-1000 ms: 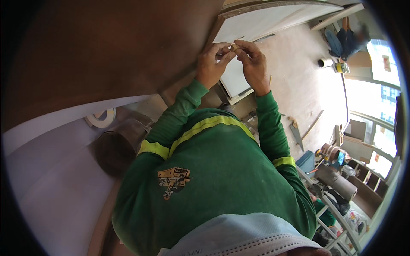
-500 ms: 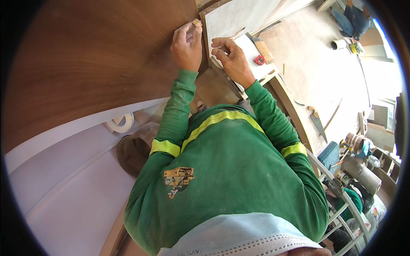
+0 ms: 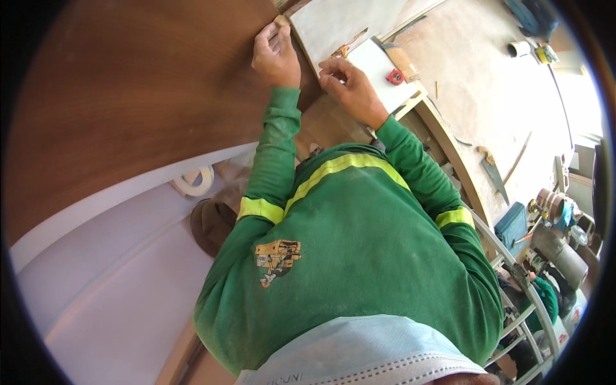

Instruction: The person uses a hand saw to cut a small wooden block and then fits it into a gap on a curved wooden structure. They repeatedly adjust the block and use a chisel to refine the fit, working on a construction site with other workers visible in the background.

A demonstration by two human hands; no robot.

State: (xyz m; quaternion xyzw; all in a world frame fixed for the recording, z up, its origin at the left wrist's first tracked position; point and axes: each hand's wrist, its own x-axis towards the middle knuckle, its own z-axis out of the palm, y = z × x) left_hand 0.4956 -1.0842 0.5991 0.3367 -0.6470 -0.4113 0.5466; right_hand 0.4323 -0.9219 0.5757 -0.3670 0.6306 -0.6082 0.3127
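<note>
My left hand [image 3: 276, 59] pinches a small light wood piece [image 3: 280, 20] up at the edge of the brown wooden panel [image 3: 141, 83], where it meets a pale board [image 3: 317, 22] with a dark edge. My right hand [image 3: 350, 90] hangs just right of that corner, fingers loosely bent and apart, with nothing visible held. Beside it are a white board [image 3: 379, 81] with a red tape measure [image 3: 395, 77] on it, and an orange-handled item [image 3: 341, 51] partly behind my fingertips.
A handsaw [image 3: 494, 176] and thin strips lie on the pale floor at right. An aluminium ladder [image 3: 527, 300] stands at lower right beside buckets, bags and a blue case [image 3: 511, 226]. A person [image 3: 532, 16] is at the far upper right; another's green sleeve [image 3: 545, 295] shows behind the ladder.
My hands have parted: my left carried the wood piece up and left to the panel edge, while my right let go of it and moved slightly left. The view has shifted.
</note>
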